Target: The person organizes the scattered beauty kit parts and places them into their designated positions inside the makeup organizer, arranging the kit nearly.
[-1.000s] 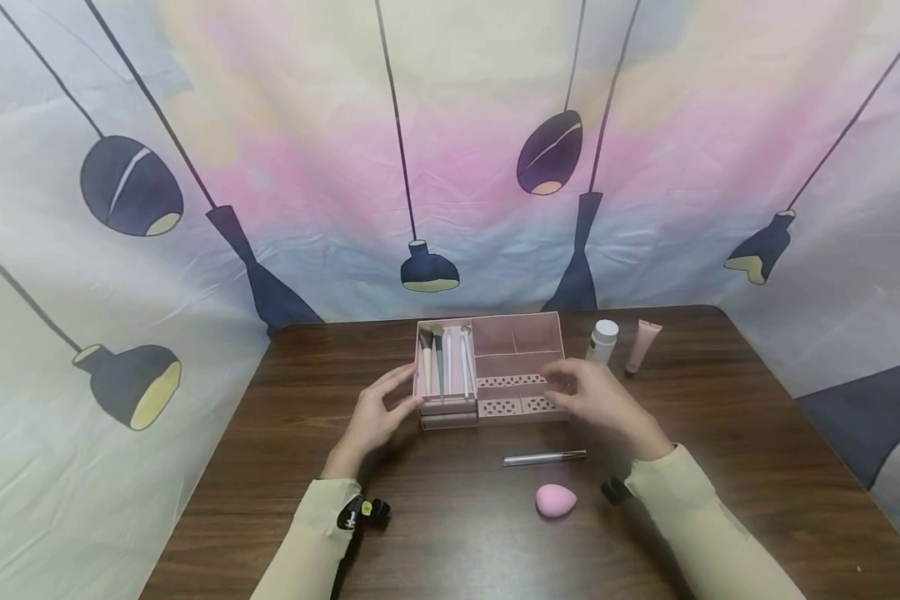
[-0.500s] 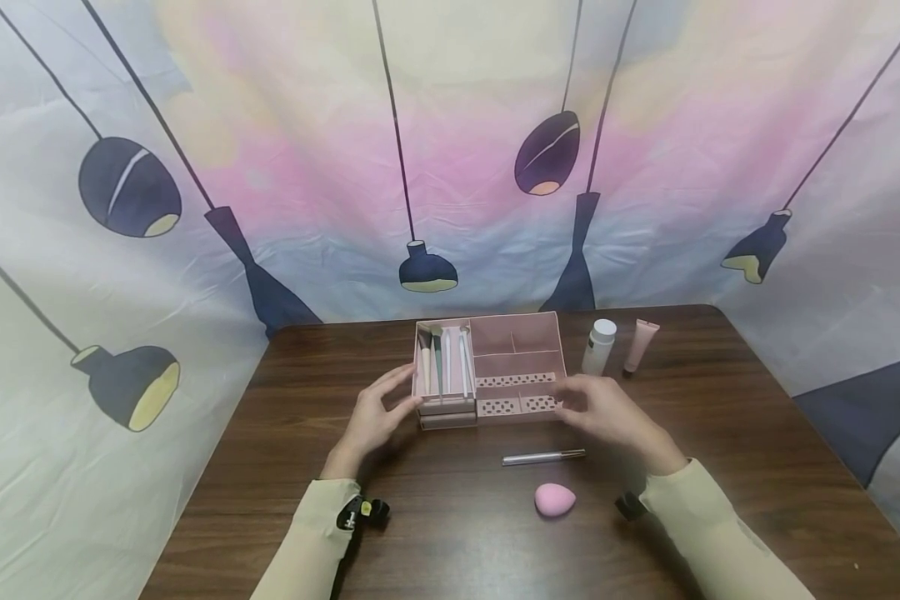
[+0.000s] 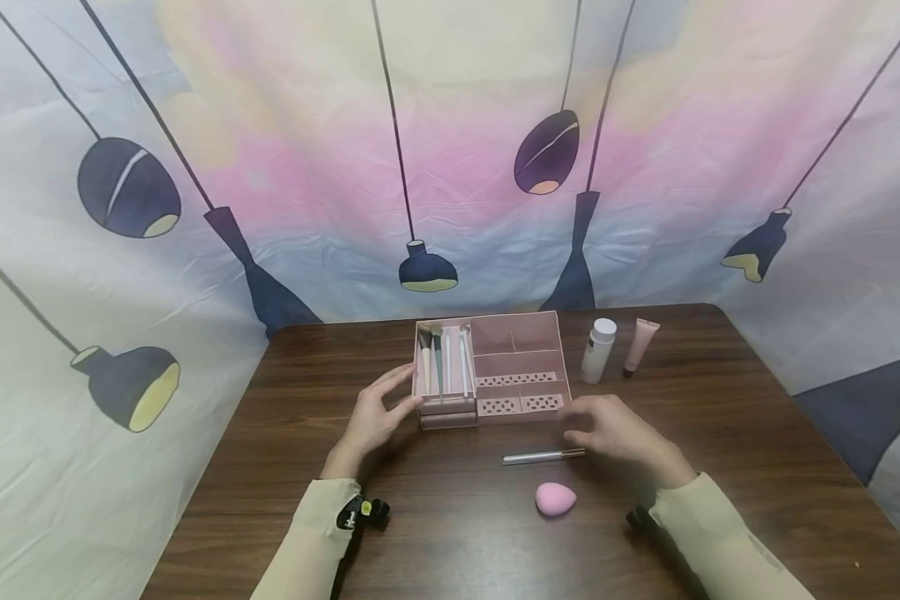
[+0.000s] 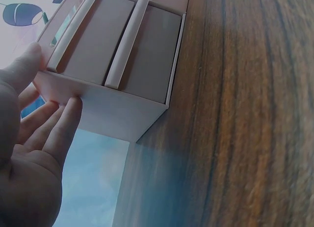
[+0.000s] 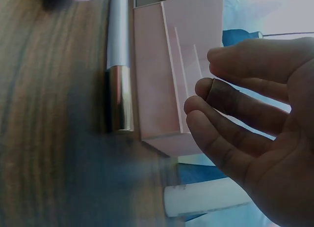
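Observation:
A pink makeup organizer point(image 3: 521, 360) stands on the table, its left section holding several makeup brushes point(image 3: 441, 362). My left hand point(image 3: 371, 421) touches the organizer's left side with straight fingers, the thumb by its front corner; the left wrist view shows fingertips against the side wall below two drawers point(image 4: 147, 55). My right hand point(image 3: 621, 435) hovers at the organizer's front right corner, holding nothing, fingers loosely bent. Just left of its fingertips lies a slim silver stick with a gold end point(image 3: 543, 457), and closer to me a pink makeup sponge point(image 3: 555, 499).
A white-capped bottle point(image 3: 598, 350) stands right of the organizer, with a pink tube point(image 3: 641, 347) beyond it. Behind the wooden table point(image 3: 307, 358) hangs a cloth point(image 3: 315, 167) printed with lamps.
My right hand has drawn back rightward and toward me from the organizer's right compartments, uncovering the bottle. The left hand has stayed against the organizer's side.

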Motion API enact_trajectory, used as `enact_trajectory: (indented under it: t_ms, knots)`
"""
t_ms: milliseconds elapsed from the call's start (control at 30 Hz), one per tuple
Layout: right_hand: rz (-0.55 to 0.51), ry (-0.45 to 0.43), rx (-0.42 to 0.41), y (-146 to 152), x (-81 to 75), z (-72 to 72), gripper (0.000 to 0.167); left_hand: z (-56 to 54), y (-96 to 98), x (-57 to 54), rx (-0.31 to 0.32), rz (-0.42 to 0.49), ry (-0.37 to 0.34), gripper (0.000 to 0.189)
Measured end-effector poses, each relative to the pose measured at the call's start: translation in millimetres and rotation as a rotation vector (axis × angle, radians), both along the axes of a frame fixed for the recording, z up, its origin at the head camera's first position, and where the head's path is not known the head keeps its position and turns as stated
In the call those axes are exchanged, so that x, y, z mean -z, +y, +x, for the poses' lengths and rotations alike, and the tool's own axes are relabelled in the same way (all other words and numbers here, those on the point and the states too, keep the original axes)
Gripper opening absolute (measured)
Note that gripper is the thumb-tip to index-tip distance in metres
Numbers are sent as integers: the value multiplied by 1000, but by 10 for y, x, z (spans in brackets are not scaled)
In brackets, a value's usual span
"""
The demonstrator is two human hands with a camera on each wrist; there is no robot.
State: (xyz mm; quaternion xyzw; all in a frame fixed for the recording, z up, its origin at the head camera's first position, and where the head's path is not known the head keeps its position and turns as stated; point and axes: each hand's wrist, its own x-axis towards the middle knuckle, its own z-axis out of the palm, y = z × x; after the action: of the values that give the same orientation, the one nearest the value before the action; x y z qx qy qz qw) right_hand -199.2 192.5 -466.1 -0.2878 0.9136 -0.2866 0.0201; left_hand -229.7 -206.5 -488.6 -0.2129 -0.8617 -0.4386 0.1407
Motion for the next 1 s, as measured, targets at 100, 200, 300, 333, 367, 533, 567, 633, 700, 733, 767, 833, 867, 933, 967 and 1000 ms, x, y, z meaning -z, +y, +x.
enact_trajectory:
  t_ms: [100,200,300,333,367,533,567,633,700,733,767,833,867,933,967,1000]
  knots:
    - [16,-16,-10,3,54,15,25,6,-4,-8,0,1,-4,52]
    - [23,-17,-22,-3,125,24,24,9,-10,-6,1,-6,-1,52]
    - [27,-24,-44,-20,201,30,24,18,-22,9,-8,-14,4,52]
    - [30,-28,-51,-25,224,31,24,21,-27,16,-11,-17,6,52]
    - [32,-36,-57,-29,248,30,24,24,-31,22,-13,-21,10,52]
    - [49,-26,-64,-27,334,19,26,20,-16,31,-3,-17,18,53]
    - [42,-21,-64,-25,346,15,26,18,-10,27,-2,-13,17,53]
    - [32,-15,-67,-24,363,8,25,12,-1,20,-3,-5,16,53]
    - [19,-25,-72,-28,379,2,25,8,2,15,-9,-5,18,53]
    - [15,-30,-74,-31,386,0,24,8,1,11,-11,-4,15,53]
    - [15,-34,-75,-35,393,-3,24,7,0,9,-13,-6,12,53]
    - [22,-41,-71,-45,405,-6,24,3,1,8,-10,-10,18,53]
    - [25,-43,-70,-49,412,-7,25,2,0,6,-9,-11,18,53]
    - [37,-48,-64,-59,422,-9,25,3,1,2,-9,-12,12,53]
    - [45,-53,-63,-63,427,-10,26,3,1,2,-10,-11,9,53]
    - [51,-60,-61,-67,429,-10,26,4,0,1,-10,-9,6,53]
